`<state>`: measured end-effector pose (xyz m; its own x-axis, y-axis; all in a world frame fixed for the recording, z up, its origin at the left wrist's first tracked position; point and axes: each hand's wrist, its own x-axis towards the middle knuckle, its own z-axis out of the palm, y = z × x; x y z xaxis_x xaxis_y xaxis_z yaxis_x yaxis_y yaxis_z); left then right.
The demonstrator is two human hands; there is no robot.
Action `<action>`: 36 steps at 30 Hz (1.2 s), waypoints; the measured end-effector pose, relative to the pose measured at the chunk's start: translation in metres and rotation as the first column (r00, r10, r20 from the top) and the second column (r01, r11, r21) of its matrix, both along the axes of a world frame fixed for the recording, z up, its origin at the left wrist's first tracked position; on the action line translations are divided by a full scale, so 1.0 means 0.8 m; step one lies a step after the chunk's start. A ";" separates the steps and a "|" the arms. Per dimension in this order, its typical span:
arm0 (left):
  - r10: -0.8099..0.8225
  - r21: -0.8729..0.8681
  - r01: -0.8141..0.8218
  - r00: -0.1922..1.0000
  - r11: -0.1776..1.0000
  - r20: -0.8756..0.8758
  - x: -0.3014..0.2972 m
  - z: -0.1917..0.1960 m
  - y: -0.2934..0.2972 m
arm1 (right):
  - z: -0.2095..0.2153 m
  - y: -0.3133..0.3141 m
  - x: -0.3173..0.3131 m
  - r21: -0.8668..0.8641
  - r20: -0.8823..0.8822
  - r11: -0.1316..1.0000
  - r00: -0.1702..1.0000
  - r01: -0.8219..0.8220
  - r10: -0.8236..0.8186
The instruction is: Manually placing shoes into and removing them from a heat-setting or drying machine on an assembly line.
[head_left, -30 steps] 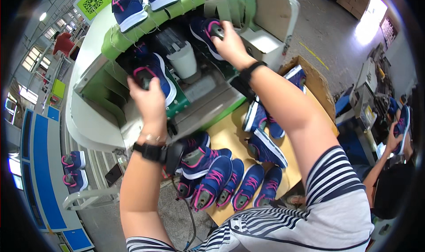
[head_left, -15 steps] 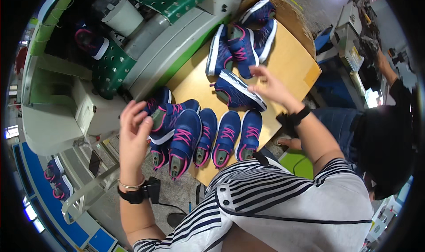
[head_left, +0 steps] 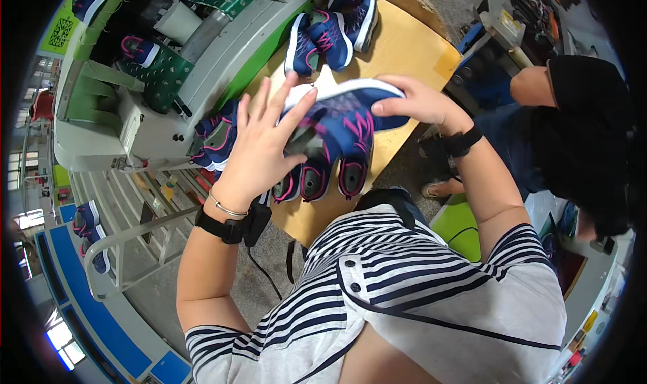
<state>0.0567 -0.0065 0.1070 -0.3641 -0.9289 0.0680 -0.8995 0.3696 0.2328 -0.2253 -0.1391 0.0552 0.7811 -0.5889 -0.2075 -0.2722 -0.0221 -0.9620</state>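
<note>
Head view: gripping blue shoe (head_left: 342, 105) by toe with right hand (head_left: 428, 104), holding left hand (head_left: 263, 140) open near heel end. Probably light, soft-topped; best grasped along firmer sole.

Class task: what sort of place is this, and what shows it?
Probably a shoe factory: matching blue shoes crowd a yellowish table, beside a large machine with more shoes inside.

Brightly lit, blurred held shoe (head_left: 340, 105)
</note>
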 end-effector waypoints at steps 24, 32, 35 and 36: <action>0.351 0.123 -0.765 0.141 0.632 -0.926 0.061 -0.038 0.014 | -0.200 0.184 -0.042 -0.380 -0.062 0.833 0.887 0.403 -0.458; 0.589 -0.045 -0.994 0.092 0.095 -0.803 0.265 -0.068 -0.172 | -0.107 0.104 -0.045 -0.084 0.001 0.919 0.923 0.384 -0.385; 0.581 -0.101 -0.981 0.179 0.163 -0.794 0.307 -0.060 -0.199 | -0.039 0.050 -0.027 0.052 0.077 0.940 0.937 0.338 -0.341; 0.594 -0.093 -0.978 0.186 0.184 -0.783 0.318 -0.060 -0.205 | -0.017 0.031 -0.009 0.078 0.127 0.937 0.929 0.339 -0.347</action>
